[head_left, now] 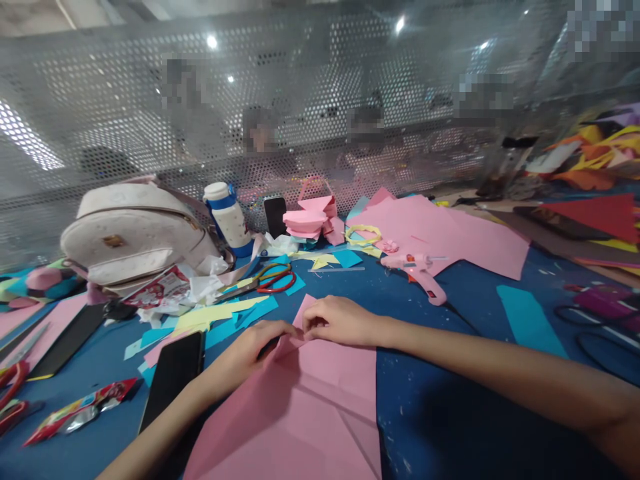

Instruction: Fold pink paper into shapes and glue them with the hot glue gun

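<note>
A large pink sheet of paper (320, 407) lies on the blue table in front of me, with crease lines across it. Its far end is narrow and partly raised in a fold. My left hand (255, 347) grips the left side of that fold, fingers curled round the edge. From the right, my right hand (340, 320) pinches the same fold, its fingertips close to those of the left. The paper right under the fingertips is hidden. Beside my left forearm lies a black phone (175, 373).
Scissors (270, 280) and yellow and blue paper scraps (225, 317) lie ahead on the left. A pink glue gun (417, 270) rests ahead on the right, near more pink paper (450, 233). Behind stand a white backpack (135, 230), a bottle (227, 217) and a perforated metal screen (300, 80).
</note>
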Available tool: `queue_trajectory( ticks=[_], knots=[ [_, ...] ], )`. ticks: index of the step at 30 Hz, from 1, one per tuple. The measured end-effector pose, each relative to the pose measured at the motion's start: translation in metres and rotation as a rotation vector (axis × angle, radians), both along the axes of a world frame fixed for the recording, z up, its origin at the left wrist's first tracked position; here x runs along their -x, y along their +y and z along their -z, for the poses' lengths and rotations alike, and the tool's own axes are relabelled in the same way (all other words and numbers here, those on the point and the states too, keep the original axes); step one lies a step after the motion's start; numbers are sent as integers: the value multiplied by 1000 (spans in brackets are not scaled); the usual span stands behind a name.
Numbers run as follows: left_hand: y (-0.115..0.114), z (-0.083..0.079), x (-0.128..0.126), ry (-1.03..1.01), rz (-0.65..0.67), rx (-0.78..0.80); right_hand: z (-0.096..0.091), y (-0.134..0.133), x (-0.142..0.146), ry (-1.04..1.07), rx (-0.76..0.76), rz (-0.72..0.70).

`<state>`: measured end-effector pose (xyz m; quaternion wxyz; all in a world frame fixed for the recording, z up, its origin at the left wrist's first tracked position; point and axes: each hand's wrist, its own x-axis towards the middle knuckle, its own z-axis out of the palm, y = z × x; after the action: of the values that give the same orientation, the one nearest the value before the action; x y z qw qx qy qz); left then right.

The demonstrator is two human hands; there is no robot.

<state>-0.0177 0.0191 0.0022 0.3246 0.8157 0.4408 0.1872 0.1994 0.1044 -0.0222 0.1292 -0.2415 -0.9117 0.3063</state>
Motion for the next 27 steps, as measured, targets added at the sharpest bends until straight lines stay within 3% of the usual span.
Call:
queue_trajectory(
  ticks=[15,22,27],
  knots=[
    [3,2,1,-36,31,-9,-1,-5,1,-1,-27,-26],
    [7,12,6,-72,66,7,3,-7,1,16,-42,0],
    [10,13,10,-116,82,27,6,-6,-4,41,-232,-119]
  ],
)
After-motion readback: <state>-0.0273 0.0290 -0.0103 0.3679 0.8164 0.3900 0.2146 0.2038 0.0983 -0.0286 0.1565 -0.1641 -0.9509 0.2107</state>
